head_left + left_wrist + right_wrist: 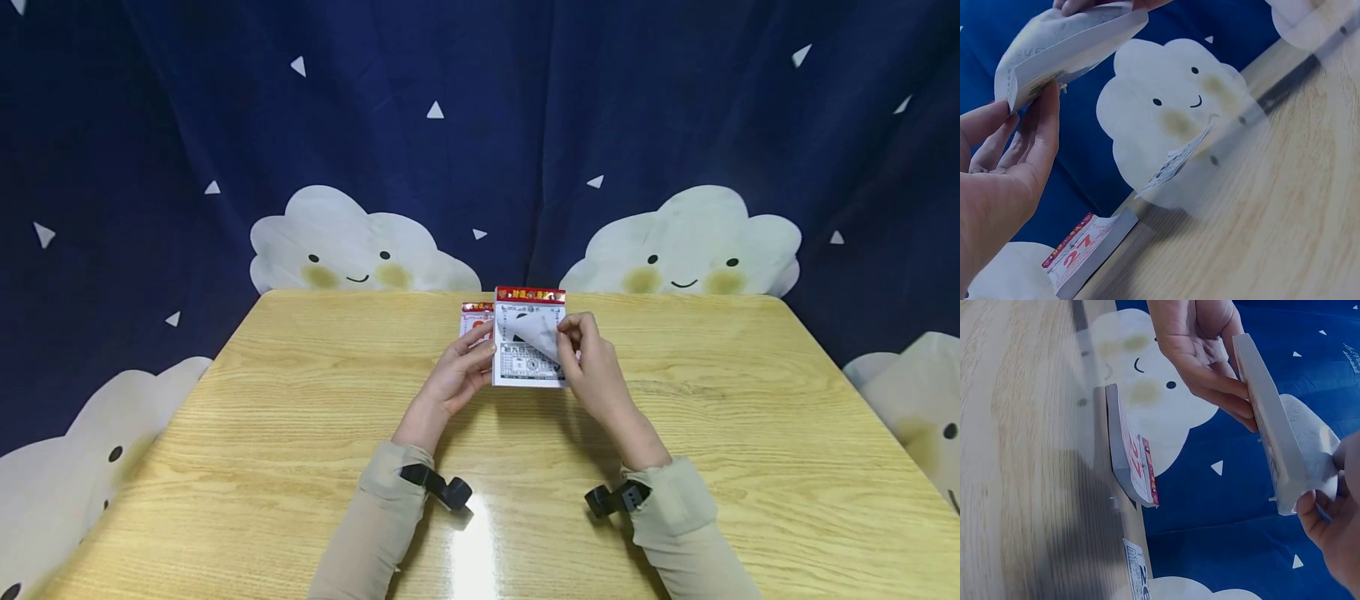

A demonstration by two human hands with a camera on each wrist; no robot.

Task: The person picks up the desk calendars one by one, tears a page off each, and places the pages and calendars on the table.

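Observation:
A tear-off calendar point(528, 372) with a red header strip is held up over the far part of the table. My left hand point(459, 367) grips its left edge, thumb in front and fingers behind. At the other side, my right hand point(596, 371) pinches the lower corner of the top page point(538, 332), which curls up from the pad. Printed characters and a date box show on the leaf beneath. In the right wrist view the pad point(1266, 419) appears edge-on, with the bent page point(1310, 440) between thumb and fingers.
Behind the held pad, a second calendar point(1082, 253) with a red 27 lies on the wooden table point(300, 433), near its far edge. A loose printed sheet point(1175, 161) lies farther right along that edge. A blue cloud-patterned curtain point(517, 125) hangs behind.

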